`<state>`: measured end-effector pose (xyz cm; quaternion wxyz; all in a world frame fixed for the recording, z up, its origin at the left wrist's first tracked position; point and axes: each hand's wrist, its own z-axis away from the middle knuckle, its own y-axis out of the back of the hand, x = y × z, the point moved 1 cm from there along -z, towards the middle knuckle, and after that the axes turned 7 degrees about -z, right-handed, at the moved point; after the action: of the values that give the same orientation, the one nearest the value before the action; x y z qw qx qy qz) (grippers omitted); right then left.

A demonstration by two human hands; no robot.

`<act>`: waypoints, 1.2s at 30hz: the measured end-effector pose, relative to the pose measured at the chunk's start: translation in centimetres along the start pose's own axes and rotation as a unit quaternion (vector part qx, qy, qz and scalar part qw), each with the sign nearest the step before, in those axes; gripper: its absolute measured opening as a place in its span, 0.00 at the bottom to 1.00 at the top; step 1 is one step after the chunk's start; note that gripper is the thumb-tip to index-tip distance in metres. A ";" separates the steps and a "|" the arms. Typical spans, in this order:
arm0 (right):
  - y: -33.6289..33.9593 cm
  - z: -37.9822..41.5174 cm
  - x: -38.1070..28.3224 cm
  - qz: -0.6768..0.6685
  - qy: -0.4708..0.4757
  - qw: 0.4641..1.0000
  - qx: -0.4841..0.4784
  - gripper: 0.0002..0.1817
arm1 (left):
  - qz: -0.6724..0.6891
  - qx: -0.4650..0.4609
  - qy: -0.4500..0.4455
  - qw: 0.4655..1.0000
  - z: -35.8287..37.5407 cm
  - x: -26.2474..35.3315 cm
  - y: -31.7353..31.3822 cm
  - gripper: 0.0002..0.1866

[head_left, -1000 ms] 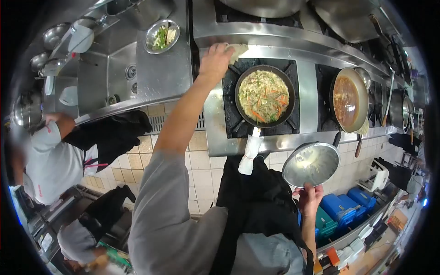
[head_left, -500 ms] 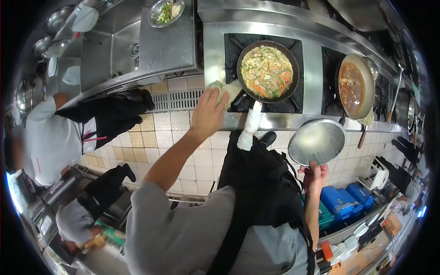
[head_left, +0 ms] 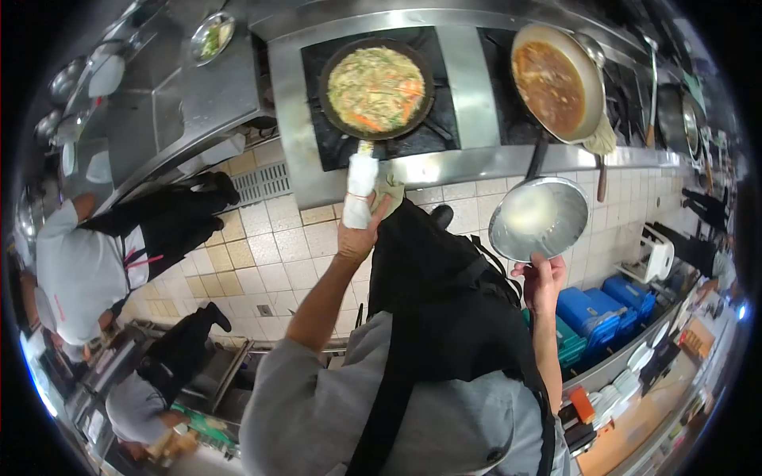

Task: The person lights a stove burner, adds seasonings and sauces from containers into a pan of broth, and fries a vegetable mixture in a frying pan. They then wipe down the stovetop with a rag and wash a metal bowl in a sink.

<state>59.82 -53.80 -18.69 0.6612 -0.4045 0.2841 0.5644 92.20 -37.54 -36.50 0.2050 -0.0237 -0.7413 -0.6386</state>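
A dark frying pan [head_left: 427, 94] of shredded vegetables in a pale, egg-like mixture sits on the left burner. White cloth wraps its handle [head_left: 361, 189]. My left hand [head_left: 359, 240] is at the end of that handle, partly beneath it, its fingers closed on a yellowish cloth [head_left: 390, 193] showing on the handle's right side. How firmly it grips the handle is hidden. Low on my right, my right hand [head_left: 543, 279] pinches the rim of a metal mixing bowl [head_left: 573, 226], tilted with a pale residue inside.
On the right burner stands a pale pan [head_left: 591, 79] of brown sauce, a ladle [head_left: 589, 49] beside it. A small bowl of chopped food [head_left: 213, 38] rests on the left counter. Blue bins [head_left: 591, 317] stand behind at right. Co-workers [head_left: 91, 266] are at left.
My left hand has moved with the cloth from the stove's front left to the wrapped handle. The view has shifted, so the pans appear further left and higher. My right hand still holds the bowl.
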 end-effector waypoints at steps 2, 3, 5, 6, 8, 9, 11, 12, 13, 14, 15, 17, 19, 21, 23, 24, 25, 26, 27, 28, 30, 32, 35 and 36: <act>2.0 -0.2 -0.4 0.011 -0.011 1.000 -0.012 0.10 | -0.043 0.035 0.062 0.997 -0.6 3.0 -2.0 0.33; 2.9 -0.1 -0.6 0.009 -0.007 1.000 -0.010 0.10 | -0.022 0.058 0.100 0.993 -1.6 4.7 -2.3 0.32; 4.9 0.2 -1.1 0.017 0.004 1.000 0.006 0.09 | -0.002 0.084 0.138 0.987 -4.3 7.7 -1.4 0.31; 5.8 0.2 -1.4 0.016 0.007 1.000 0.002 0.09 | -0.015 0.087 0.118 0.989 -5.8 9.2 -0.6 0.29; 7.3 0.1 -1.6 -0.007 0.004 1.000 0.002 0.09 | -0.035 0.101 0.103 0.989 -8.1 11.3 -1.2 0.28; 8.0 -0.4 -1.6 -0.012 0.008 1.000 -0.010 0.09 | -0.012 0.102 0.035 0.994 -9.0 12.2 -2.2 0.26; 9.4 -1.0 -1.5 -0.008 0.016 1.000 -0.009 0.09 | 0.003 0.105 -0.035 0.994 -11.0 13.4 -2.6 0.25; 9.5 -1.0 -1.6 -0.013 0.019 1.000 -0.014 0.09 | 0.039 0.022 -0.035 0.998 -12.4 14.2 -2.2 0.25; 9.5 -1.1 -1.8 -0.028 0.024 0.999 -0.018 0.10 | 0.076 -0.062 -0.034 0.995 -13.5 14.7 -1.6 0.25; 9.4 -1.2 -2.1 -0.041 0.028 0.998 -0.023 0.10 | 0.072 -0.058 -0.035 0.995 -14.4 14.9 -0.8 0.25; 9.3 -1.6 -2.3 -0.045 0.031 0.998 -0.028 0.10 | 0.109 -0.029 -0.010 0.994 -15.9 15.2 1.2 0.25; 8.9 -2.1 -2.3 -0.054 0.026 0.998 -0.024 0.11 | 0.161 0.005 0.021 0.987 -19.5 15.3 6.2 0.26; 8.2 -2.3 -2.4 -0.056 0.028 0.998 -0.020 0.12 | 0.151 0.035 -0.007 0.988 -24.3 14.1 9.8 0.27; 7.0 -2.5 -2.3 -0.062 0.033 0.997 -0.001 0.12 | 0.128 0.100 -0.031 0.986 -29.4 12.6 11.3 0.27; 5.7 -2.5 -2.4 -0.067 0.044 0.997 0.019 0.12 | 0.098 0.112 -0.049 0.988 -34.5 11.1 11.8 0.26; 5.0 -2.4 -2.4 -0.067 0.057 0.996 0.033 0.11 | 0.084 0.081 -0.035 0.993 -36.8 10.6 11.8 0.25; 4.6 -2.3 -2.5 -0.066 0.070 0.994 0.047 0.10 | 0.088 0.083 -0.038 0.992 -38.7 10.0 11.4 0.25; 4.6 -2.3 -2.2 -0.063 0.074 0.994 0.050 0.10 | -0.041 0.042 -0.060 0.997 -40.4 9.7 10.6 0.23; 4.9 -2.5 -1.7 -0.052 0.075 0.994 0.056 0.11 | -0.169 0.000 -0.078 0.983 -42.2 9.1 9.6 0.21; 4.9 -2.5 -1.4 -0.040 0.073 0.995 0.060 0.12 | -0.165 0.001 -0.076 0.983 -44.1 7.7 7.8 0.21; 3.6 -2.4 -1.6 -0.024 0.071 0.995 0.065 0.12 | -0.128 -0.202 -0.197 0.951 -47.3 4.3 2.1 0.24; 0.8 -1.8 -3.0 0.007 0.094 0.992 0.087 0.13 | -0.112 -0.224 -0.180 0.951 -48.1 2.4 1.1 0.32; -1.0 -1.5 -3.4 0.004 0.088 0.991 0.099 0.16 | 0.004 -0.259 -0.109 0.960 -47.8 0.1 4.3 0.38; -1.4 -1.6 -3.5 -0.002 0.086 0.992 0.088 0.16 | 0.002 -0.260 -0.104 0.960 -47.5 -1.7 4.4 0.38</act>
<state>60.60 -57.02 -16.31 0.6683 -0.3924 0.3877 0.4991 108.09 -81.79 -28.19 0.1153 -0.1438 -0.5667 -0.8031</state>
